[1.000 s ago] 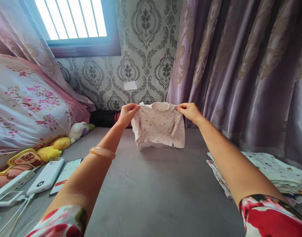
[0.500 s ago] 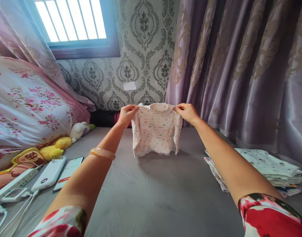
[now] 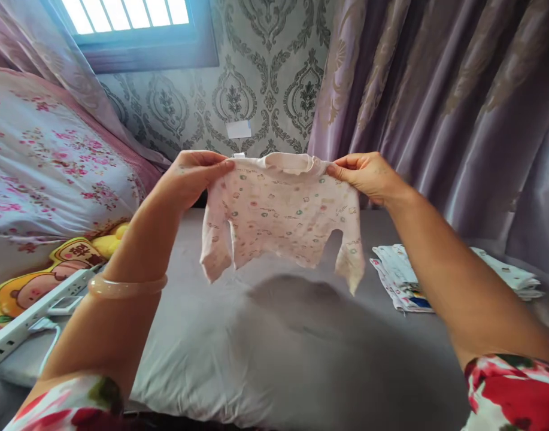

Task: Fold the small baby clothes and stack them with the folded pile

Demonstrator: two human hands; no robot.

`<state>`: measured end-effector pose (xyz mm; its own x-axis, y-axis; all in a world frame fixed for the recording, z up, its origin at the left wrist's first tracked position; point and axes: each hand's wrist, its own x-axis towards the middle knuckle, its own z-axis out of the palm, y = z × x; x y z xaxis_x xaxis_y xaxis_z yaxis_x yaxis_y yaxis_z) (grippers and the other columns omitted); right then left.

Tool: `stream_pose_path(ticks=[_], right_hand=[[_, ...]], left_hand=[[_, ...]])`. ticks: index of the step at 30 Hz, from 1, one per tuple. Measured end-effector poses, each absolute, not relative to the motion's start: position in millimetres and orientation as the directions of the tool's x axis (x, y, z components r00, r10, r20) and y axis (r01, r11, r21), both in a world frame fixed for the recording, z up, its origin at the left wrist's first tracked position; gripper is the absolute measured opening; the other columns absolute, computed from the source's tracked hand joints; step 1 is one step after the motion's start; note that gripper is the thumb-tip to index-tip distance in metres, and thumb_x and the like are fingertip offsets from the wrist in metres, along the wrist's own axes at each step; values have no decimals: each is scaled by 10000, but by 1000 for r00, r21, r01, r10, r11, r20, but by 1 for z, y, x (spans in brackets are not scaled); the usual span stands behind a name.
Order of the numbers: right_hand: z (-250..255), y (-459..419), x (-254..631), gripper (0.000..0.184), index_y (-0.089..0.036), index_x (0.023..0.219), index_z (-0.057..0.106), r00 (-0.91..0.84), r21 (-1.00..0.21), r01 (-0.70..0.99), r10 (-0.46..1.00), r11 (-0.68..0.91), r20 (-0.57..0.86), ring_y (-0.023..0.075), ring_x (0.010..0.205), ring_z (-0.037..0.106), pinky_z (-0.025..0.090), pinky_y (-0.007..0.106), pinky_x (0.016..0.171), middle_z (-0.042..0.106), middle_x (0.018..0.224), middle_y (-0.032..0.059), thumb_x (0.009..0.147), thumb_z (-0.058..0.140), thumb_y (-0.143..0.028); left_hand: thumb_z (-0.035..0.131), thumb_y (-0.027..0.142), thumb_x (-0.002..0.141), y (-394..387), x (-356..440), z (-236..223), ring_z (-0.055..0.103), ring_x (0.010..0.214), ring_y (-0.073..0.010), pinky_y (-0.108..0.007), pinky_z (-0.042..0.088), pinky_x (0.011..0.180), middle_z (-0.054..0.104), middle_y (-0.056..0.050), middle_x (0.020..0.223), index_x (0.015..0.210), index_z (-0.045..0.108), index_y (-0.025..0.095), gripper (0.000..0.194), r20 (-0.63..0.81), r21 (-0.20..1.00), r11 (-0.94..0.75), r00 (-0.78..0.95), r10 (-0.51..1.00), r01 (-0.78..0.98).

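A small pale pink baby shirt [image 3: 283,218] with little coloured prints hangs in the air above the grey bed sheet [image 3: 265,353], its two long sleeves dangling. My left hand [image 3: 191,175] is closed in a pinch on the shirt's left shoulder. My right hand [image 3: 368,175] is closed in a pinch on its right shoulder. A pale bangle [image 3: 121,286] sits on my left wrist. The shirt's shadow falls on the sheet below it.
A stack of folded printed clothes [image 3: 436,278] lies on the right. A floral quilt [image 3: 45,173] and a yellow cartoon cushion [image 3: 41,278] are piled on the left, with a white power strip [image 3: 27,317] in front. Purple curtains [image 3: 458,102] hang behind.
I have pulled the shirt nearer and higher, and its sleeves have swung out to hang free. The view has tilted down; the phones at left are out of sight.
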<state>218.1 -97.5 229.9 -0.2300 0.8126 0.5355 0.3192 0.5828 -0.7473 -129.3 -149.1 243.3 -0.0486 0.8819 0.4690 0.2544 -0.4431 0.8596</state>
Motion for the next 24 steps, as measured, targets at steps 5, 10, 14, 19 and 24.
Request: stream_pose_path(ticks=[5,10,14,19,24], right_hand=[[210,-77,211,416,-179,817,738,-248,-813,365,889,454,385,165,639,618,489,271,539,712,744,48,709,788,-577],[124,-39,198,269,-149,730,730,-201,-658,642,914,395,352,143,627,596,423,227,564,689,653,8,770,725,-415],[64,-32,185,194,-178,892,747,-159,-479,818,925,319,345,177,847,656,433,234,703,747,870,35,854,613,-314],[35,-35,178,270,-208,1089,705,-127,-355,903,939,243,319,202,1001,630,417,255,773,711,1107,78,955,502,-325],[25,-33,177,281,-223,1120,674,-150,-295,922,933,252,327,206,1017,606,400,259,779,678,1129,71,992,447,-327]], left_hand=[[788,352,692,-125,-143,225,578,549,-130,-242,446,514,642,-55,673,830,742,117,277,288,908,-271,-5,958,320],[756,362,654,-78,-133,128,425,410,-91,-215,279,414,536,2,497,654,698,134,235,155,895,-141,0,988,424],[673,345,722,-60,-110,57,488,478,-127,-227,335,480,543,13,505,655,674,156,201,200,859,-80,-189,961,505],[539,285,867,-50,-93,22,626,821,-201,-279,455,734,692,-64,821,884,705,174,201,262,713,7,-276,925,702],[431,278,958,-48,-84,11,597,995,-223,-298,455,850,663,-104,982,1042,672,176,274,313,618,5,-251,916,786]])
